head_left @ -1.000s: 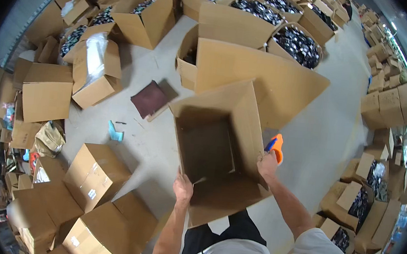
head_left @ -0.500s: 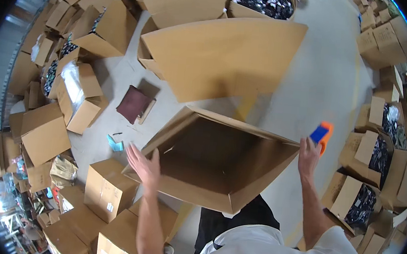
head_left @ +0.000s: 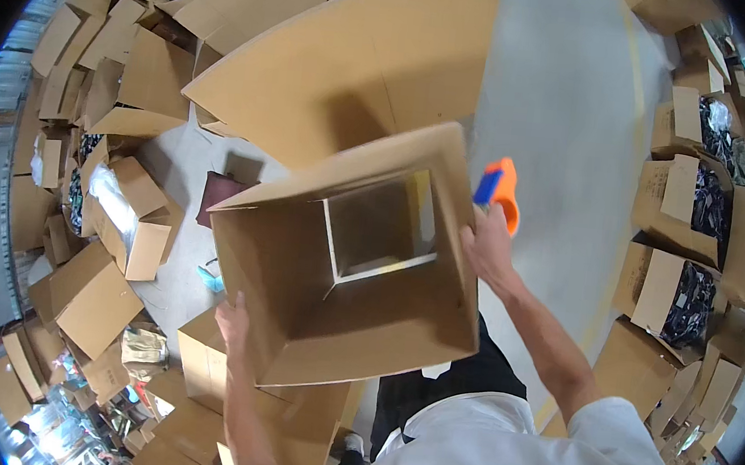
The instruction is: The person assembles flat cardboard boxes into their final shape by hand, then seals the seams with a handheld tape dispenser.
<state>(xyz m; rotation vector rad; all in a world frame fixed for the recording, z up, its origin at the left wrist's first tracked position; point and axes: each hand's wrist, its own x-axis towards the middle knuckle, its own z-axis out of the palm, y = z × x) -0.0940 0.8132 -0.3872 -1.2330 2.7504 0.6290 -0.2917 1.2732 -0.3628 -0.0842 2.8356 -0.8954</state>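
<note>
A large open cardboard box point(head_left: 354, 329) is held up in front of me, its mouth facing up at me. Through a rectangular gap at its far end the floor shows. My left hand point(head_left: 235, 320) is at the box's lower left side, its thumb showing and its other fingers mostly hidden; it appears to hold the wall. My right hand point(head_left: 488, 244) grips an orange and blue tape dispenser point(head_left: 505, 197) and rests against the box's right wall.
A big cardboard sheet or flap point(head_left: 408, 48) spreads out ahead. A dark red cushion-like thing point(head_left: 217, 192) and a light blue item point(head_left: 210, 280) lie on the floor at left. Closed cartons point(head_left: 192, 426) stand at lower left. Open boxes of black packages point(head_left: 688, 303) line the right.
The box has opened from a slanted shape into a squarer one and turned, with its far end now showing the floor. My right hand has moved left with the tape dispenser; my left is lower.
</note>
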